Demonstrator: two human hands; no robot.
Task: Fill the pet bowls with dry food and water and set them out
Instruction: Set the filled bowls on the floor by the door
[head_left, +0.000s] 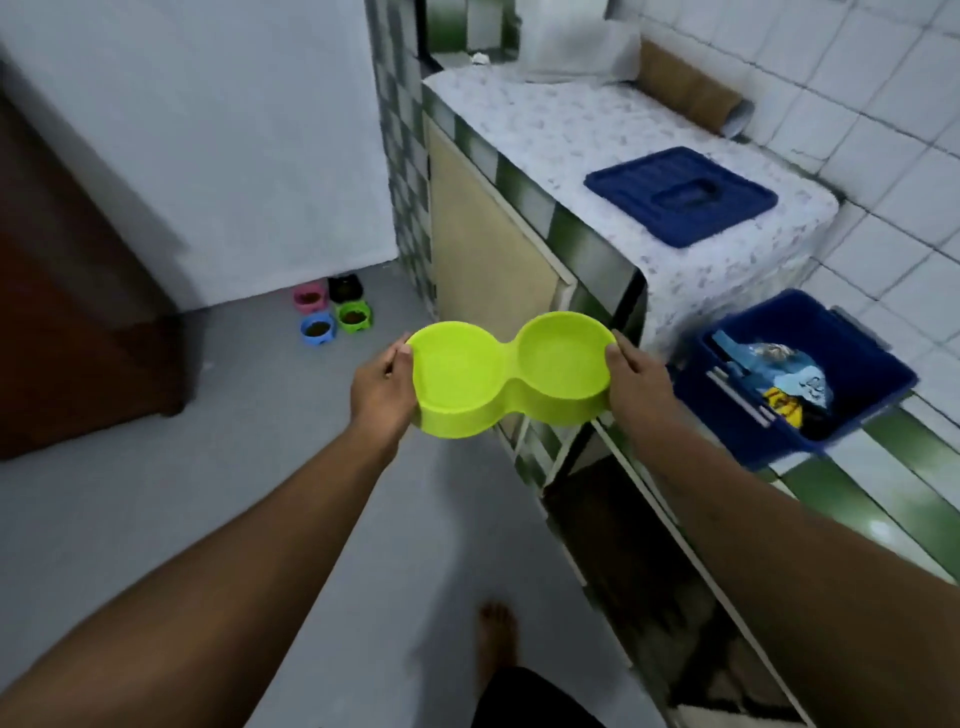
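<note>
No text, label, brand or number could be read anywhere. The packets (787, 366) in the blue bin (737, 415) carried coloured print, but it was too blurred to make out.

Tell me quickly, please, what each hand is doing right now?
Left hand: grips the left end of the green double bowl.
Right hand: grips the right end of the same bowl.

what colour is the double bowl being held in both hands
Lime green, plain with no pattern: the double pet bowl shows clearly in the head view, the only view.
</note>
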